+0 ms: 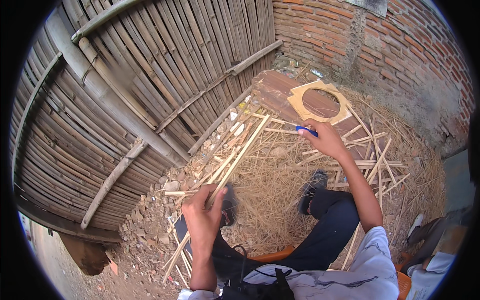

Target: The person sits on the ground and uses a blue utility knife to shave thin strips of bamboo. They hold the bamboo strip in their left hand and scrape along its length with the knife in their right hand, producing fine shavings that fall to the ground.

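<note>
- A wall of upright bamboo slats (150, 65) is filling the left side, with thicker poles running across it.
- A weathered red brick wall (390, 60) is curving along the right and meeting the slats at the far corner.
- Bare earth scattered with stones (172, 186) is lying along the foot of the slats, while a mat of straw-like shavings (265, 190) is covering the ground between the person's feet.
- A second person's trousered leg (430, 240) is showing at the right edge.
- A brown board (272, 92) is lying on the ground ahead, shavings and strips overlapping its edges.
- A pale, angular panel with a large round hole (296, 101) is resting on that board, just beyond the right hand.
- Loose pale strips (395, 164) are crisscrossing at the right, with more lying at the left.
- The left hand (202, 207) is closing thumb and fingers around a long pale strip (244, 152), which is slanting forward and right above the shavings.
- The right hand (325, 139), well apart from the left, is curling around a blue-handled tool (306, 131) near the strip's far end; whether the tool is touching the strip, I cannot tell.
</note>
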A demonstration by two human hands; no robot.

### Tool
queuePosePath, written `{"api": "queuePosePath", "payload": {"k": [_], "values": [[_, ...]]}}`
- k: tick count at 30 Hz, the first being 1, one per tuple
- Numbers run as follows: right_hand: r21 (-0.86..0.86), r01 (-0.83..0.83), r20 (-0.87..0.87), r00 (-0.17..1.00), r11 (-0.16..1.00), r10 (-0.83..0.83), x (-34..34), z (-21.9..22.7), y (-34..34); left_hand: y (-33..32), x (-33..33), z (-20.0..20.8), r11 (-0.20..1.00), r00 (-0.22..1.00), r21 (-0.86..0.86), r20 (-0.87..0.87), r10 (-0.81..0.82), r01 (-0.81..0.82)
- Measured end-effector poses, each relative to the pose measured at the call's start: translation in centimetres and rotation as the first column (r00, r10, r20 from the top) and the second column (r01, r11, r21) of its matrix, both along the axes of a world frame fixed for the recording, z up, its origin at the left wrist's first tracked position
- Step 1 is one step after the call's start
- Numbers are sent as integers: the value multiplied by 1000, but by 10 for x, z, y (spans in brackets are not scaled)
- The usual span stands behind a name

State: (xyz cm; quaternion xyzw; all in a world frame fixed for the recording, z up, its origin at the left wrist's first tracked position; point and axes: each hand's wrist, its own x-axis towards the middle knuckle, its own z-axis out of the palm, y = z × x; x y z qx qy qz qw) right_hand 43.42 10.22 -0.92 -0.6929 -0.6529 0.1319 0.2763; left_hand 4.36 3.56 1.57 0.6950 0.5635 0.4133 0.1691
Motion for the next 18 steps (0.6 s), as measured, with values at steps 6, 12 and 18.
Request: {"api": "queuePosePath", "payload": {"k": [6, 12, 18], "values": [[210, -79, -568, 801, 975, 187, -37, 24, -20, 1, 12, -11, 994, 994, -33, 44, -98, 100], [110, -207, -755, 619, 972, 217, -73, 35, -40, -10, 41, -17, 904, 912, -254, 320, -257, 344], [146, -115, -716, 673, 983, 185, -79, 24, -36, -12, 50, -28, 832, 857, -292, 375, -354, 472]]}}
